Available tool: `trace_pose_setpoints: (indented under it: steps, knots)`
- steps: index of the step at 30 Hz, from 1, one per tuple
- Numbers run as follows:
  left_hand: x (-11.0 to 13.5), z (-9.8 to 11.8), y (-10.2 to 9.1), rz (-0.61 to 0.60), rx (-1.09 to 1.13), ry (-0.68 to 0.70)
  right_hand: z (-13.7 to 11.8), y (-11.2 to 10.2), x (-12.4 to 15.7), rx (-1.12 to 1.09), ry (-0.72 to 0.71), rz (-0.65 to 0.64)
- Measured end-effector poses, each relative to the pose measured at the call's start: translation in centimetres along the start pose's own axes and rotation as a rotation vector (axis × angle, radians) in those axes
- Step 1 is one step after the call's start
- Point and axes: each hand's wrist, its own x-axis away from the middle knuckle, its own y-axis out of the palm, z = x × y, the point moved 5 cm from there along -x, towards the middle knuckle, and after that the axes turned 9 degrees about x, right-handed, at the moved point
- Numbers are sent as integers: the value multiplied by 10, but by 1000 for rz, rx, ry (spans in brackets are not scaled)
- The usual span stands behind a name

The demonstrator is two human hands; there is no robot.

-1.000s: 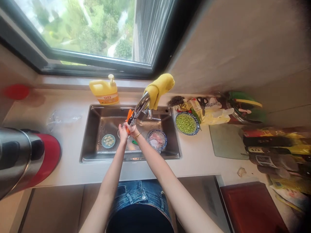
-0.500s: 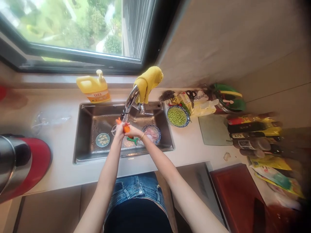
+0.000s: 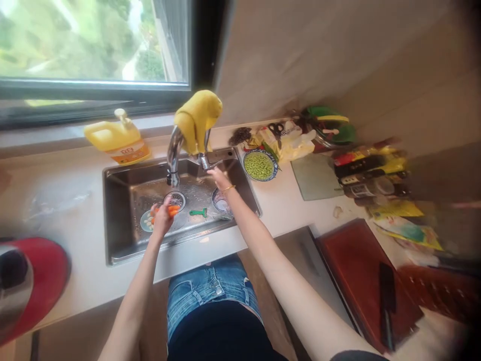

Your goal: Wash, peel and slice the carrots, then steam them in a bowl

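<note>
My left hand (image 3: 162, 218) holds an orange carrot (image 3: 172, 209) low over the steel sink (image 3: 124, 250), just above a small dish of pale garlic cloves (image 3: 145, 222). My right hand (image 3: 219, 176) reaches to the faucet handle (image 3: 207, 163) behind the sink; whether its fingers touch the handle is blurred. The chrome faucet (image 3: 173, 150) arcs over the drain, with a yellow cloth (image 3: 197, 118) draped on it. A green peeler (image 3: 198, 212) lies on the sink floor beside a patterned bowl (image 3: 221, 202).
A yellow detergent jug (image 3: 114, 142) stands behind the sink. A bowl of green beans (image 3: 259, 165), scissors, bags and bottles (image 3: 370, 173) crowd the counter to the right. A red cutting board (image 3: 361, 271) carries a black knife (image 3: 386, 301). A red appliance (image 3: 26, 281) sits at the left.
My hands have separated: the left dropped toward the near side of the sink with the carrot, the right went up to the faucet handle. The view swung to the right.
</note>
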Motion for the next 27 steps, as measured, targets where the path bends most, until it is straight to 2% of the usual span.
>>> trace_pose_setpoints:
  steps: [2, 3, 4, 6, 9, 11, 13, 15, 17, 18, 20, 22, 23, 25, 27]
  knots:
    - [4, -5, 0, 8, -112, -37, 19, -5, 28, 153, 2, 29]
    - [5, -5, 5, -36, -149, -23, 29, -7, 42, 223, -11, 35]
    - [5, -2, 12, -113, -171, 18, 36, -9, 56, 419, -60, 2]
    - [4, 4, 20, -113, -223, 22, 54, -14, 82, 699, -133, -62]
    - [2, 25, 39, -170, -257, 62, 79, -43, 113, 799, -136, -37]
    - [-1, 44, 50, -165, -263, 56, 95, -78, 135, 762, -116, 46]
    - [-3, 71, 62, -149, -253, 61, 111, -127, 162, 720, -73, 169]
    - [-1, 110, 82, -204, -200, 149, 130, -188, 199, 683, 28, 340]
    - [7, 158, 111, -246, -72, 223, 151, -257, 247, 656, 179, 550]
    - [13, 184, 127, -232, 22, 213, 163, -293, 274, 649, 268, 666]
    - [37, 240, 176, -318, 273, 164, 187, -363, 333, 666, 416, 860]
    - [76, 300, 240, -476, 570, 94, 214, -427, 393, 691, 605, 1047]
    - [99, 330, 274, -514, 714, 62, 228, -455, 420, 699, 706, 1107]
    - [151, 382, 347, -608, 954, -62, 258, -501, 462, 698, 885, 1143]
    - [207, 423, 421, -684, 1093, -238, 283, -536, 488, 694, 990, 1090]
